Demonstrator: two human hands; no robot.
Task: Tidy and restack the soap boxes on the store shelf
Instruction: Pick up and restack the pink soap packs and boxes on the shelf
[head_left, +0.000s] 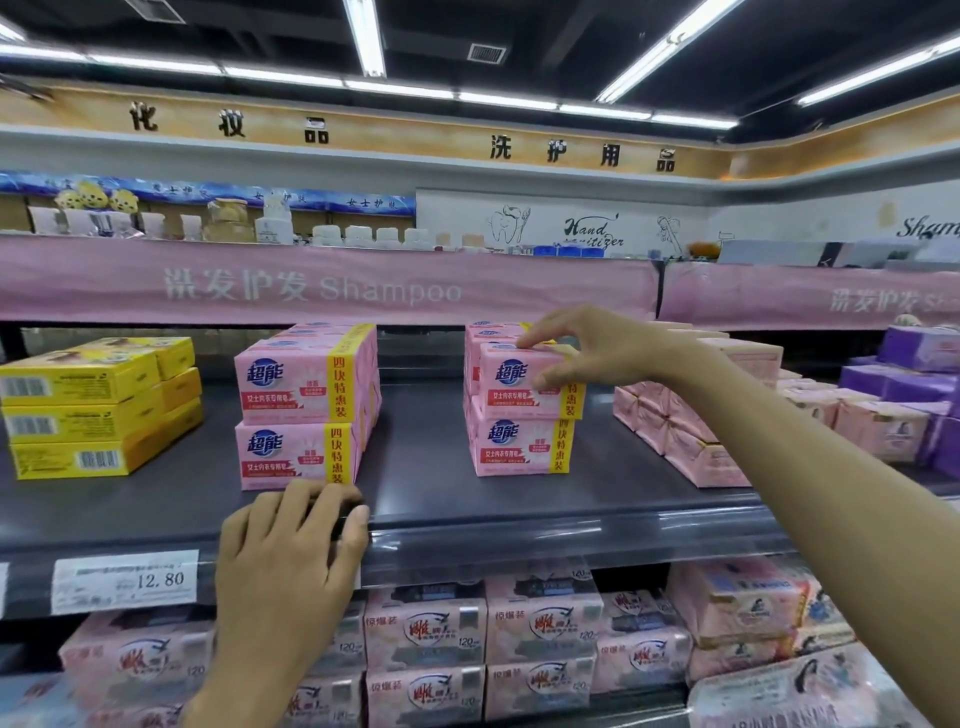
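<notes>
The top pink soap box (511, 387) sits at the front of a two-high pink stack (519, 447), about midway along the shelf (467, 499) and set back from its front edge. The right hand (587, 343) pinches this box, forefinger on its top edge and thumb against its front face. The step in hand looks like squaring this box on the one below. Next it likely needs a small nudge until the fronts sit flush, then a clean release. A matching pink stack (301, 405) stands further left, nearer the front edge. In front of that one the left hand (291, 540) grips the shelf's lip with curled fingers. Yellow boxes (88, 410) fill the left end.
</notes>
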